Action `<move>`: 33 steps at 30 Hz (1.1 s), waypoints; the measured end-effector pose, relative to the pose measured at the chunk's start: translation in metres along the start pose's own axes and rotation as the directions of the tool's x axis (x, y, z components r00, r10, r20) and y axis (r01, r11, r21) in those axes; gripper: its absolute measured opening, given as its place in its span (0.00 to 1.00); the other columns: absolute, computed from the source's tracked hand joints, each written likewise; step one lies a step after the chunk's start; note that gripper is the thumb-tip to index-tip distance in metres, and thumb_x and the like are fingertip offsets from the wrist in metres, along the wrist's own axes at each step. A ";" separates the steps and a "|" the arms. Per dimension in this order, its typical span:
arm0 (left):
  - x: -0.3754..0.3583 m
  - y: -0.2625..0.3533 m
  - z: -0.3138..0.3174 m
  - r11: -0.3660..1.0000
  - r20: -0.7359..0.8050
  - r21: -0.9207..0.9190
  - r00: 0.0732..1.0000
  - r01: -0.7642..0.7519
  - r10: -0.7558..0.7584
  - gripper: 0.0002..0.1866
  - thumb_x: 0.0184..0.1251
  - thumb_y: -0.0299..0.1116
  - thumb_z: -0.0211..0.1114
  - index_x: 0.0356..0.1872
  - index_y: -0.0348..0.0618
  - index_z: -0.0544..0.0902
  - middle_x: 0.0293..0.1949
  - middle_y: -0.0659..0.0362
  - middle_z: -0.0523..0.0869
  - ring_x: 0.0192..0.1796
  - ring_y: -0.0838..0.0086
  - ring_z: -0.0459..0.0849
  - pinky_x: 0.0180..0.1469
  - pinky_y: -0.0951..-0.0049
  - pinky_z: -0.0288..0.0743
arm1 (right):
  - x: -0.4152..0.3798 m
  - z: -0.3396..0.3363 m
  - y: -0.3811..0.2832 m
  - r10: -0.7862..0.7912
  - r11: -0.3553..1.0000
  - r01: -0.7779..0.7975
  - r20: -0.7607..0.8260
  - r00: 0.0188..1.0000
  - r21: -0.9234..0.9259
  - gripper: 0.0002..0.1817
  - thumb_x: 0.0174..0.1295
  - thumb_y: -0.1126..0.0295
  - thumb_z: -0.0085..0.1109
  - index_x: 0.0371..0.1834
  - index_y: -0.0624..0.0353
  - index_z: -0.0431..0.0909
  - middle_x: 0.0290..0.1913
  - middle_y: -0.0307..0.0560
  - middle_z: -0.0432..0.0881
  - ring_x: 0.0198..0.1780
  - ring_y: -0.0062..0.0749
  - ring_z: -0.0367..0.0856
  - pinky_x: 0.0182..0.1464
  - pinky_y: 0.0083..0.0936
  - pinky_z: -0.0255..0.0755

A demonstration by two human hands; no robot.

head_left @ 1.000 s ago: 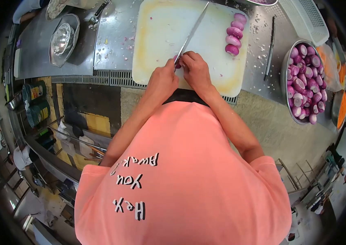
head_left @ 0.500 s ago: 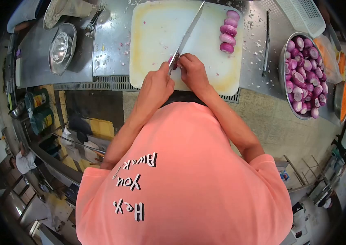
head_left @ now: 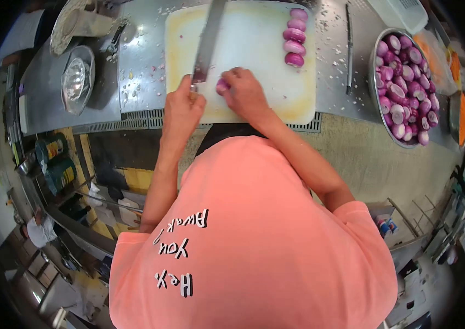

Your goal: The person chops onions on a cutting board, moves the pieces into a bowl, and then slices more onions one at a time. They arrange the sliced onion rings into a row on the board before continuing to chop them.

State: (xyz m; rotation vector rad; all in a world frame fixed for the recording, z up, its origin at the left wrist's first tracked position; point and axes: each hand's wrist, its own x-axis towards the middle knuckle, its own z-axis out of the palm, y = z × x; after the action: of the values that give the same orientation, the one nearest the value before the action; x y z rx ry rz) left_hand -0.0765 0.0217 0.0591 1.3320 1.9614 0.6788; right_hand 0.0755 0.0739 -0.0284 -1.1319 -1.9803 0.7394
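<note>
The handle of a long knife (head_left: 207, 46) is gripped in my left hand (head_left: 183, 107), at the near left of the white cutting board (head_left: 243, 38). Its blade points away from me over the board and looks slightly blurred. To the right of the blade, and apart from it, my right hand (head_left: 243, 94) has its fingers closed round a purple onion (head_left: 222, 86) on the board. Several peeled purple onions (head_left: 294, 35) form a row along the board's right side.
A steel bowl of purple onions (head_left: 408, 88) is at the right, near a container of orange food (head_left: 464, 118). A dark rod (head_left: 349, 49) lies right of the board. A foil-like bowl (head_left: 76, 79) and a white container (head_left: 92, 24) are at the left. Scraps dot the steel table (head_left: 142, 71).
My left hand and the knife have moved left, away from the onion, and the blade stands more upright in view. My right hand has shifted slightly left with the onion. The whole view has shifted a little.
</note>
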 end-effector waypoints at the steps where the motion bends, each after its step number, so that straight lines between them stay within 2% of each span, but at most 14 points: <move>1: 0.006 -0.005 0.000 0.998 0.015 -0.002 0.998 0.058 -0.058 0.12 0.62 0.24 0.58 0.47 0.36 0.74 0.15 0.65 0.70 0.13 0.82 0.66 0.13 0.74 0.58 | -0.001 0.001 -0.005 -0.025 1.000 0.024 0.077 0.997 0.014 0.10 0.51 0.69 0.68 0.35 0.60 0.81 0.39 0.52 0.78 0.45 0.50 0.77 0.46 0.41 0.75; 2: 0.010 -0.009 0.001 0.999 0.030 -0.004 0.999 0.041 -0.041 0.12 0.62 0.24 0.58 0.47 0.36 0.74 0.15 0.65 0.70 0.13 0.82 0.66 0.13 0.74 0.58 | -0.003 0.005 -0.003 -0.120 0.993 0.122 0.136 0.983 -0.005 0.08 0.51 0.70 0.66 0.33 0.60 0.80 0.39 0.51 0.78 0.43 0.50 0.76 0.46 0.38 0.75; 4: 0.017 -0.019 0.005 0.984 0.039 0.090 0.987 0.155 -0.159 0.13 0.59 0.26 0.59 0.45 0.31 0.73 0.17 0.47 0.77 0.18 0.60 0.76 0.26 0.59 0.71 | -0.011 0.003 -0.007 -0.143 0.983 0.163 0.215 0.966 -0.078 0.07 0.49 0.72 0.64 0.31 0.60 0.80 0.39 0.50 0.77 0.44 0.48 0.76 0.46 0.35 0.74; 6: 0.019 -0.031 0.010 0.994 0.024 0.048 0.995 0.095 -0.097 0.13 0.59 0.25 0.58 0.44 0.31 0.73 0.16 0.49 0.77 0.18 0.62 0.75 0.25 0.60 0.71 | -0.016 -0.011 0.004 -0.112 0.978 0.137 0.156 0.981 -0.157 0.07 0.48 0.74 0.63 0.31 0.60 0.81 0.41 0.50 0.77 0.45 0.48 0.76 0.45 0.35 0.74; 8: 0.014 -0.016 0.006 0.977 0.072 0.009 0.975 0.211 -0.211 0.13 0.59 0.25 0.58 0.45 0.32 0.74 0.16 0.50 0.76 0.18 0.65 0.75 0.25 0.61 0.70 | -0.024 -0.035 0.020 -0.087 0.968 0.111 0.114 0.990 -0.227 0.07 0.47 0.76 0.62 0.32 0.60 0.82 0.42 0.50 0.78 0.46 0.48 0.76 0.45 0.34 0.73; 10: 0.012 -0.017 0.011 0.991 0.066 0.026 0.989 0.133 -0.135 0.13 0.61 0.26 0.58 0.46 0.33 0.75 0.16 0.51 0.75 0.18 0.68 0.75 0.25 0.62 0.70 | -0.022 -0.066 0.044 -0.079 0.949 0.049 -0.086 0.993 -0.311 0.12 0.46 0.81 0.60 0.35 0.59 0.83 0.45 0.50 0.78 0.48 0.48 0.76 0.47 0.35 0.74; 12: 0.002 -0.004 0.024 0.990 0.110 -0.125 0.993 0.067 -0.054 0.12 0.65 0.28 0.59 0.47 0.34 0.75 0.16 0.52 0.76 0.19 0.69 0.75 0.26 0.62 0.70 | -0.024 -0.092 0.055 -0.046 0.941 0.013 -0.091 0.995 -0.339 0.14 0.45 0.83 0.59 0.37 0.58 0.84 0.47 0.50 0.78 0.49 0.48 0.76 0.48 0.36 0.75; 14: 0.002 0.017 0.042 0.991 0.185 -0.027 0.975 0.132 -0.125 0.12 0.68 0.30 0.60 0.49 0.36 0.76 0.18 0.50 0.79 0.19 0.63 0.78 0.27 0.61 0.72 | -0.023 -0.104 0.058 -0.019 0.931 -0.018 -0.097 0.995 -0.364 0.17 0.44 0.85 0.58 0.38 0.57 0.85 0.48 0.49 0.79 0.51 0.49 0.76 0.49 0.36 0.76; 17: 0.012 0.030 0.089 0.986 0.220 -0.158 0.971 -0.060 0.094 0.13 0.72 0.30 0.58 0.54 0.39 0.75 0.16 0.60 0.74 0.13 0.75 0.72 0.16 0.71 0.64 | -0.023 -0.110 0.059 0.040 0.937 -0.068 -0.087 0.995 -0.343 0.19 0.44 0.87 0.58 0.39 0.56 0.85 0.48 0.48 0.79 0.52 0.49 0.76 0.50 0.37 0.77; 19: 0.015 0.048 0.116 0.967 0.138 -0.132 0.962 -0.218 0.236 0.15 0.74 0.32 0.55 0.57 0.37 0.72 0.19 0.51 0.80 0.17 0.60 0.79 0.22 0.62 0.71 | -0.022 -0.111 0.059 0.053 0.938 -0.087 -0.109 0.993 -0.335 0.19 0.45 0.86 0.59 0.40 0.56 0.85 0.49 0.48 0.79 0.53 0.49 0.76 0.50 0.37 0.78; 22: 0.016 0.064 0.136 0.947 0.215 -0.144 0.925 -0.288 0.314 0.19 0.74 0.33 0.54 0.61 0.34 0.67 0.23 0.45 0.82 0.23 0.49 0.82 0.28 0.54 0.73 | -0.024 -0.109 0.062 0.036 0.942 -0.079 -0.137 0.990 -0.327 0.19 0.44 0.84 0.61 0.42 0.56 0.85 0.51 0.48 0.79 0.54 0.49 0.76 0.50 0.37 0.78; 27: 0.005 0.077 0.156 0.894 0.211 -0.231 0.877 -0.383 0.431 0.27 0.75 0.32 0.53 0.67 0.27 0.56 0.23 0.46 0.82 0.22 0.55 0.82 0.26 0.59 0.74 | -0.024 -0.122 0.060 0.055 0.954 -0.094 -0.143 0.988 -0.285 0.17 0.44 0.80 0.65 0.41 0.57 0.85 0.52 0.50 0.79 0.54 0.50 0.76 0.51 0.37 0.77; 29: 0.002 0.085 0.155 0.926 0.310 -0.316 0.900 -0.207 0.307 0.28 0.75 0.31 0.52 0.68 0.25 0.54 0.23 0.48 0.82 0.21 0.62 0.82 0.24 0.64 0.73 | -0.027 -0.124 0.062 0.061 0.953 -0.101 -0.146 0.987 -0.285 0.17 0.44 0.78 0.65 0.41 0.57 0.85 0.52 0.50 0.79 0.54 0.50 0.76 0.52 0.37 0.77; 33: 0.000 0.078 0.169 0.877 0.237 -0.407 0.898 -0.254 0.370 0.29 0.76 0.31 0.51 0.68 0.24 0.53 0.23 0.50 0.82 0.21 0.68 0.81 0.24 0.67 0.73 | -0.028 -0.127 0.063 0.068 0.951 -0.111 -0.154 0.986 -0.288 0.18 0.43 0.78 0.66 0.41 0.57 0.86 0.52 0.51 0.79 0.54 0.50 0.76 0.52 0.38 0.77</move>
State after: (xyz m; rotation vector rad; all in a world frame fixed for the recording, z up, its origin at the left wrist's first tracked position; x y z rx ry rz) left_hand 0.0986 0.0578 0.0065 1.4319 1.3004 0.8831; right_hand 0.2178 0.0927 -0.0122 -1.4173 -1.9711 0.3990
